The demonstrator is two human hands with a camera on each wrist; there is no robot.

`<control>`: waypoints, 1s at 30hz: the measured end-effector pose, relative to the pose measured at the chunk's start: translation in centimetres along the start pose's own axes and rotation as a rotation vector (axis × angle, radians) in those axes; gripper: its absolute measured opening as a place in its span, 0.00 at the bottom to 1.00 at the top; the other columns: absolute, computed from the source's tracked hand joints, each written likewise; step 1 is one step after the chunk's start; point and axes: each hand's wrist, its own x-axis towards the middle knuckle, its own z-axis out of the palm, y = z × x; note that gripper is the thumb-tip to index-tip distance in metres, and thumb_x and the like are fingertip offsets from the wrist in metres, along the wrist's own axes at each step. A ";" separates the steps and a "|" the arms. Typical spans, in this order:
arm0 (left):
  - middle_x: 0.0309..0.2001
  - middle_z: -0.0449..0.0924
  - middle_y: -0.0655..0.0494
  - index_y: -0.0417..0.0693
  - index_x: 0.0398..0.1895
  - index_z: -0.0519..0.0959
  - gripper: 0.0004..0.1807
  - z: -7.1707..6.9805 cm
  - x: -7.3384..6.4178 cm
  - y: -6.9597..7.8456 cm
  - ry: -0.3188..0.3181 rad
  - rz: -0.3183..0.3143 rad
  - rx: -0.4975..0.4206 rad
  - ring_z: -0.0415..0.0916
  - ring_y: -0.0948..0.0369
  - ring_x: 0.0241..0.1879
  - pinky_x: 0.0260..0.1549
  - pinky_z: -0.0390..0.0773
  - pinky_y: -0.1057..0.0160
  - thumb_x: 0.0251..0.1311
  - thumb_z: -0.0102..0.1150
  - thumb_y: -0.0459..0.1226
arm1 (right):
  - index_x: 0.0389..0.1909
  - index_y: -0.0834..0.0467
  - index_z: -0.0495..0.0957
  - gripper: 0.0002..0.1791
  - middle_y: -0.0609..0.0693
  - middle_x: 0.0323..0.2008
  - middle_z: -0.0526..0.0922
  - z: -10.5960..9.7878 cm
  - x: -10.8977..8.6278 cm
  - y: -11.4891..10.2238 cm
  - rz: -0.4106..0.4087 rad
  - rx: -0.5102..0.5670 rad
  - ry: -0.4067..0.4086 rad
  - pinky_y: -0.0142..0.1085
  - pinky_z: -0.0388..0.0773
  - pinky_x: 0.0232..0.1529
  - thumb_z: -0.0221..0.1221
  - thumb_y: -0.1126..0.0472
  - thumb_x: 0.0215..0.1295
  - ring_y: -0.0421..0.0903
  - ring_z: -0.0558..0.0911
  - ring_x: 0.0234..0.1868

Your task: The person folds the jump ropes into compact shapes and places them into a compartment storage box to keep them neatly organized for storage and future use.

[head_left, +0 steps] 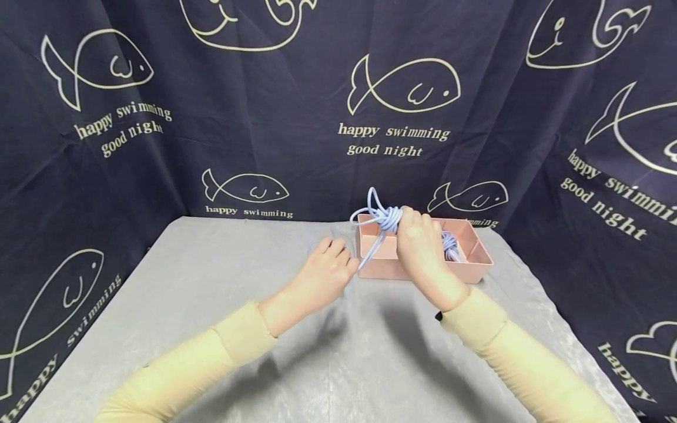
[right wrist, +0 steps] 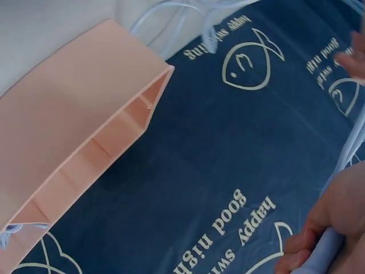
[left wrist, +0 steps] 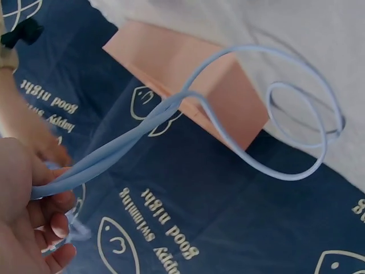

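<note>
A light blue cord is gathered into a wrapped bundle (head_left: 390,218) with loose loops sticking out. My right hand (head_left: 421,244) grips it above the middle of a pink box (head_left: 381,270). Left of the box, my left hand (head_left: 330,267) pinches doubled strands of the cord (left wrist: 125,142) between thumb and fingers, the other fingers loosely bent. Beyond that grip the strands spread into wide loops (left wrist: 296,174) near the box. In the right wrist view, the right fingers (right wrist: 299,251) curl round a thick part of the cord. A second blue cord bundle (head_left: 451,245) lies inside the box, on its right side.
Grey cloth (head_left: 211,264) covers the table. Dark blue curtains (head_left: 312,117) printed with fish and lettering stand round the back and both sides. The box sits close to the back curtain, right of centre.
</note>
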 end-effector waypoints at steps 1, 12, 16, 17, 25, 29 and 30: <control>0.22 0.74 0.54 0.49 0.21 0.73 0.05 -0.2 0.1 -0.1 0.009 0.011 0.017 0.66 0.55 0.31 0.36 0.65 0.58 0.52 0.52 0.32 | 0.35 0.69 0.69 0.07 0.62 0.21 0.71 0.2 -0.1 0.0 -0.009 -0.025 0.000 0.49 0.62 0.20 0.50 0.71 0.55 0.61 0.71 0.22; 0.23 0.76 0.56 0.47 0.25 0.76 0.11 -1.3 1.0 -0.9 0.115 0.120 0.118 0.69 0.56 0.32 0.39 0.66 0.59 0.58 0.42 0.30 | 0.24 0.63 0.65 0.10 0.59 0.18 0.69 1.1 -2.0 -1.0 -0.150 -0.168 -0.005 0.44 0.59 0.20 0.38 0.68 0.61 0.58 0.69 0.22; 0.25 0.77 0.56 0.46 0.26 0.76 0.12 -1.3 1.3 -1.3 0.137 0.110 0.110 0.69 0.56 0.33 0.39 0.66 0.59 0.58 0.41 0.29 | 0.25 0.63 0.66 0.09 0.57 0.19 0.68 1.2 -2.9 -1.2 -0.276 -0.178 -0.047 0.41 0.59 0.22 0.39 0.67 0.60 0.55 0.69 0.21; 0.25 0.77 0.55 0.46 0.24 0.75 0.12 -1.3 1.3 -1.4 0.135 0.106 0.113 0.69 0.56 0.33 0.40 0.66 0.59 0.58 0.41 0.28 | 0.25 0.62 0.66 0.09 0.56 0.18 0.68 1.1 -3.1 -1.2 -0.316 -0.173 -0.056 0.41 0.59 0.22 0.39 0.67 0.59 0.54 0.68 0.21; 0.26 0.76 0.56 0.47 0.26 0.74 0.13 -1.0 1.5 -2.3 0.098 0.088 0.141 0.68 0.57 0.31 0.39 0.65 0.59 0.62 0.39 0.29 | 0.25 0.59 0.66 0.10 0.52 0.19 0.67 0.6 -3.7 -0.5 -0.627 -0.061 -0.157 0.38 0.59 0.26 0.37 0.69 0.60 0.51 0.68 0.22; 0.26 0.76 0.56 0.47 0.28 0.74 0.13 -0.8 1.7 -2.5 0.078 0.102 0.129 0.67 0.56 0.32 0.39 0.64 0.59 0.62 0.38 0.29 | 0.30 0.59 0.69 0.14 0.51 0.23 0.71 0.3 -3.8 -0.3 -0.765 0.006 -0.218 0.37 0.65 0.31 0.34 0.69 0.62 0.49 0.71 0.27; 0.27 0.76 0.55 0.47 0.28 0.74 0.13 -0.8 1.7 -2.6 0.068 0.100 0.123 0.67 0.56 0.32 0.40 0.64 0.59 0.62 0.37 0.29 | 0.31 0.59 0.70 0.15 0.50 0.25 0.71 0.2 -3.9 -0.3 -0.798 0.013 -0.226 0.37 0.66 0.33 0.33 0.69 0.63 0.48 0.71 0.28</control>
